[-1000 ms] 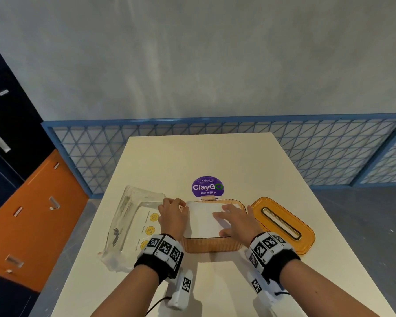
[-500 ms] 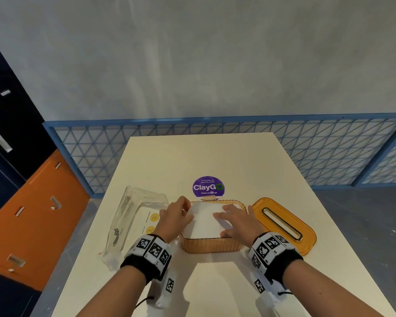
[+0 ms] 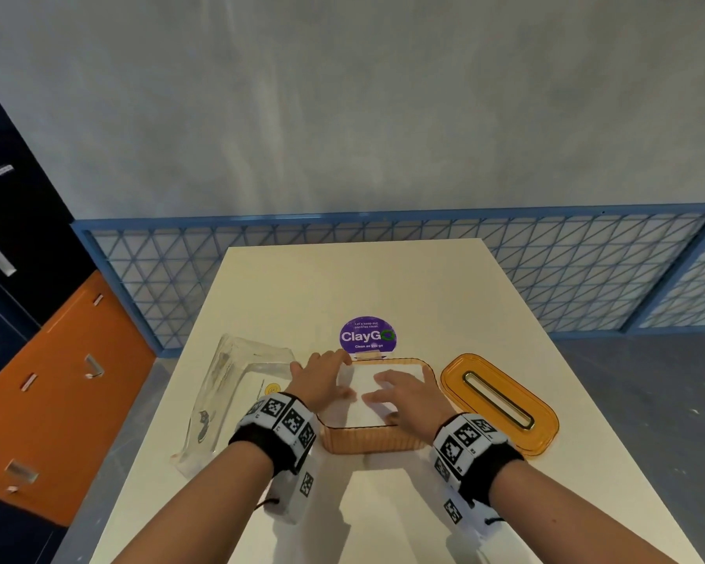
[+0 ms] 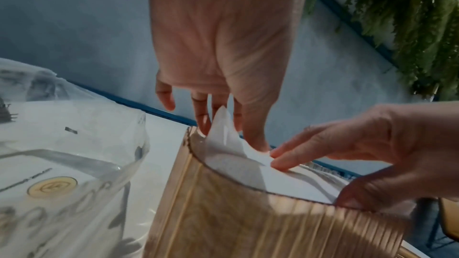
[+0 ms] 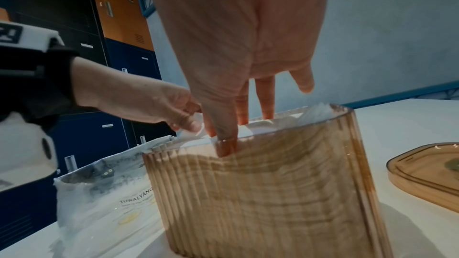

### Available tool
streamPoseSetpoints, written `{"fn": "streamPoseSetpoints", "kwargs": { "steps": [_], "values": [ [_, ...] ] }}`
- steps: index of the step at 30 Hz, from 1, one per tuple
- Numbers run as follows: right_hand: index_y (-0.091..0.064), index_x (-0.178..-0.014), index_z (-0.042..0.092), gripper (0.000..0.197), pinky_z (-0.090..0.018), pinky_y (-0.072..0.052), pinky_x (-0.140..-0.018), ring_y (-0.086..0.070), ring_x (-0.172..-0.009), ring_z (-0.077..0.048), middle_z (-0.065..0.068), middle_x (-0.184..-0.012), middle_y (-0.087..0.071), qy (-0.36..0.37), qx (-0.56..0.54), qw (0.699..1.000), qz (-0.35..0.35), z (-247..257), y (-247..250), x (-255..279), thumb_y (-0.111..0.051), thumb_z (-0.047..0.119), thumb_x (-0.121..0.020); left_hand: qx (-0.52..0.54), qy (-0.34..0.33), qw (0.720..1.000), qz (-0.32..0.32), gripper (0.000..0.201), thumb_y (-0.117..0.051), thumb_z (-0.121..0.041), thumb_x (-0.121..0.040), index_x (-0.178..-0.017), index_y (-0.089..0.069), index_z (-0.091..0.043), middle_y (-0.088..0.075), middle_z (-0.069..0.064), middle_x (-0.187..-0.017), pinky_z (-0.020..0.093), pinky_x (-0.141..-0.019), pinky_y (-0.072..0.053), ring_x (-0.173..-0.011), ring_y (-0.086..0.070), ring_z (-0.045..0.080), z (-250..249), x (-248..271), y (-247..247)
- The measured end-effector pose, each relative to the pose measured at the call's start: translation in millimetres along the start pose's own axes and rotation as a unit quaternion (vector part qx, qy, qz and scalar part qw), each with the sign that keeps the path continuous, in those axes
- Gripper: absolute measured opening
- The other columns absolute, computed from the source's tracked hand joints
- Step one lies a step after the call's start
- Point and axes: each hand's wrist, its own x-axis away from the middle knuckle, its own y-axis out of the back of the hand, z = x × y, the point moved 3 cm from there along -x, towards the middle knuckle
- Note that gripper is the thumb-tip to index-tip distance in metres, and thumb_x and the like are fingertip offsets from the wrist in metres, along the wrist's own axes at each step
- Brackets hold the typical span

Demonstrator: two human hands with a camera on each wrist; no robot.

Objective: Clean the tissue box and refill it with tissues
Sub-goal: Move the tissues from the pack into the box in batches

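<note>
The open amber ribbed tissue box (image 3: 367, 441) stands mid-table with a white tissue stack (image 3: 357, 411) inside. My left hand (image 3: 322, 378) reaches over its far left corner with straight fingers. In the left wrist view a tissue corner (image 4: 221, 123) stands up against those fingers while the thumb presses the stack. Over the stack's right part lies my right hand (image 3: 408, 396), flat with fingers spread. In the right wrist view its thumb (image 5: 224, 144) dips inside the near wall of the box (image 5: 273, 193). The amber slotted lid (image 3: 501, 405) lies flat to the right of the box.
An emptied clear plastic tissue wrapper (image 3: 237, 392) lies left of the box. A purple ClayGo sign (image 3: 367, 335) stands just behind it. The cream table (image 3: 363, 287) runs on toward a blue mesh fence (image 3: 587, 270). Orange and navy lockers (image 3: 37, 360) line the left.
My left hand has slid from the box's left rim toward its far left corner, onto the tissues. The right hand has stayed flat on the stack.
</note>
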Motion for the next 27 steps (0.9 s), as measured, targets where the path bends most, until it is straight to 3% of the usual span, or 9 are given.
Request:
{"fn": "streamPoseSetpoints", "kwargs": {
  "steps": [3, 5, 9, 17, 20, 24, 27],
  "values": [
    [-0.044, -0.136, 0.034, 0.045, -0.056, -0.008, -0.114, -0.023, -0.143, -0.018, 0.001, -0.154, -0.027, 0.002, -0.002, 1.0, -0.007, 3.7, -2.1, 3.0, -0.046, 0.014, -0.096, -0.009, -0.007, 0.994, -0.109, 0.018, -0.048, -0.025, -0.096, -0.111, -0.056, -0.019, -0.059, -0.001, -0.118, 0.04, -0.095, -0.03, -0.115, -0.05, 0.02, -1.8, -2.7, 6.7],
    [-0.043, -0.136, 0.032, 0.045, -0.056, -0.007, -0.115, -0.023, -0.143, -0.018, 0.0, -0.153, -0.029, 0.001, -0.006, 1.0, -0.014, 4.1, -4.3, 5.4, -0.046, 0.012, -0.096, -0.019, -0.004, 0.99, -0.142, 0.018, -0.044, -0.019, -0.097, -0.109, -0.058, -0.017, -0.06, 0.0, -0.115, 0.038, -0.092, -0.032, -0.112, -0.053, 0.021, -1.3, -3.0, 6.1],
    [-0.043, -0.136, 0.031, 0.046, -0.057, -0.007, -0.115, -0.022, -0.144, -0.019, -0.001, -0.153, -0.029, -0.001, -0.01, 1.0, -0.026, 5.5, -6.1, 7.2, -0.048, 0.011, -0.095, -0.004, 0.004, 0.988, -0.155, 0.025, -0.042, -0.016, -0.098, -0.121, -0.053, -0.018, -0.058, -0.003, -0.124, 0.037, -0.096, -0.031, -0.117, -0.052, 0.019, 5.3, -3.6, 0.9],
    [-0.044, -0.136, 0.031, 0.045, -0.057, -0.007, -0.116, -0.022, -0.144, -0.018, 0.0, -0.153, -0.029, -0.003, -0.024, 0.999, -0.026, 4.3, -8.8, 4.7, -0.048, 0.012, -0.095, 0.001, -0.06, 0.973, -0.225, 0.02, -0.045, -0.02, -0.097, -0.102, -0.064, -0.015, -0.063, -0.001, -0.106, 0.028, -0.077, -0.025, -0.103, -0.056, 0.02, 4.0, 3.3, 2.9],
    [-0.038, -0.139, 0.031, 0.047, -0.054, -0.008, -0.117, -0.027, -0.142, -0.014, 0.005, -0.153, -0.03, -0.018, -0.068, 0.997, -0.042, -1.4, -10.9, 3.7, -0.048, 0.017, -0.095, 0.024, -0.107, 0.97, -0.217, 0.015, -0.05, -0.017, -0.095, -0.098, -0.063, -0.012, -0.063, 0.0, -0.103, 0.025, -0.077, -0.026, -0.101, -0.055, 0.02, 4.3, 11.9, 0.9],
    [-0.026, -0.145, 0.027, 0.066, -0.045, -0.021, -0.117, -0.027, -0.141, -0.015, 0.004, -0.153, -0.027, -0.053, -0.121, 0.982, -0.134, -13.5, -2.7, 2.6, -0.059, 0.026, -0.088, 0.035, -0.14, 0.972, -0.185, 0.013, -0.051, -0.018, -0.095, -0.1, -0.062, -0.012, -0.061, -0.001, -0.105, 0.022, -0.079, -0.029, -0.1, -0.054, 0.016, 11.9, 23.6, -3.5],
    [-0.025, -0.146, 0.024, 0.069, -0.051, -0.02, -0.114, -0.024, -0.142, -0.021, 0.0, -0.152, -0.027, -0.089, -0.106, 0.977, -0.159, -21.8, 9.8, 0.1, -0.061, 0.027, -0.088, 0.029, -0.15, 0.972, -0.181, 0.012, -0.053, -0.018, -0.094, -0.1, -0.062, -0.013, -0.06, -0.002, -0.105, 0.023, -0.08, -0.034, -0.099, -0.055, 0.016, 17.0, 27.7, -4.7]
  ]
}}
